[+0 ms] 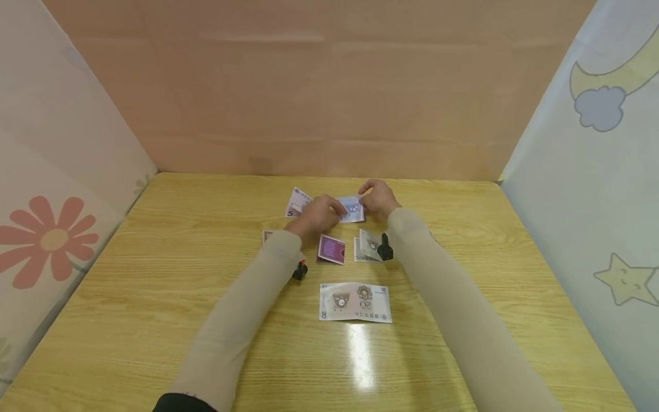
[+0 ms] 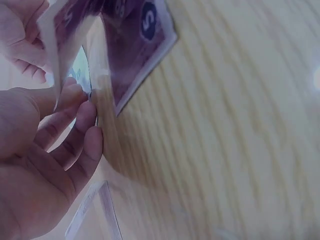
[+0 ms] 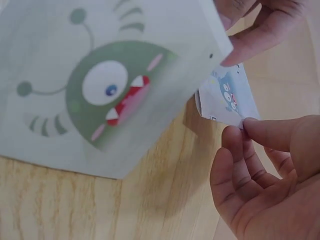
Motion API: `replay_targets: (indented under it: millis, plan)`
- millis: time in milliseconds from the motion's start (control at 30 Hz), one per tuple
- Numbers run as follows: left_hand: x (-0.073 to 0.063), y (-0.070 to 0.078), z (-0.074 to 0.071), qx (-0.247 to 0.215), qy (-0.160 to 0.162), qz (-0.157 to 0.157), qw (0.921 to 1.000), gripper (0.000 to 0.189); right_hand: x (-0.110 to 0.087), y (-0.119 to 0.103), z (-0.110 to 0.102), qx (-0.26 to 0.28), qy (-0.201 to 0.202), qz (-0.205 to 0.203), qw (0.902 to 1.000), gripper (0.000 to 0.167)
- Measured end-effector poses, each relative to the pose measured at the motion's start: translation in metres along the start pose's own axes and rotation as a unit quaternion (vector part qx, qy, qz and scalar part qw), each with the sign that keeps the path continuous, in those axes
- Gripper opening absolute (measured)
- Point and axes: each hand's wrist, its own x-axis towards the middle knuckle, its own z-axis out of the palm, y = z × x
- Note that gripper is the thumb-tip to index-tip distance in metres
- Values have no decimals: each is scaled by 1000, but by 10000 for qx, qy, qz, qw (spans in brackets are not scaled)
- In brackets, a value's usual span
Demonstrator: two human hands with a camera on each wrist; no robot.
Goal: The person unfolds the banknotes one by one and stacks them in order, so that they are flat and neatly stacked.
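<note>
Both hands are at a small blue play banknote (image 1: 353,210) near the back of the table. My right hand (image 1: 379,197) pinches one corner of it between thumb and fingertips, plain in the right wrist view, where a blue cartoon figure shows on the note (image 3: 231,95). On the opposite side, my left hand (image 1: 321,214) pinches its edge with thumb and forefinger (image 2: 75,92). Just left of that hand lies a light purple banknote (image 1: 298,201) marked 5, partly covered by it. A folded dark purple banknote (image 1: 331,250) stands tented between the forearms.
A folded green banknote (image 1: 369,245) with a one-eyed monster sits by the right wrist. Behind the left wrist peeks a brownish banknote (image 1: 266,236). Closer to me lies a creased 20 banknote (image 1: 355,302). Printed cloth walls border the wooden table (image 1: 463,297) left and right.
</note>
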Motion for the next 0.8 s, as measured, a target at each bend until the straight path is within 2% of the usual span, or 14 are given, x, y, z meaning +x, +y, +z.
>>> replay_targets:
  millis: [67,200,400,600,700,800]
  plan:
    - [-3,0,-2,-194,-42,13,9998,30,1,1,-1,0,5,-62,10000,21]
    - [-5,-2,-4,-240,20,218,9995,23,0,1,-4,48,9,-174,9998,20]
    - [-9,-3,-8,-538,602,-2,9967,16,-4,-2,-9,369,-149,-359,9986,20]
    - [-14,-2,-12,-910,1176,-109,9888,16,-12,-8,-16,630,-301,-362,9969,21]
    - [-17,-3,-13,-1073,1354,-74,9849,18,-16,-9,-20,731,-362,-404,9958,23]
    - [-23,-4,-13,-1267,1397,25,9820,21,-21,-11,-25,760,-388,-492,9951,24]
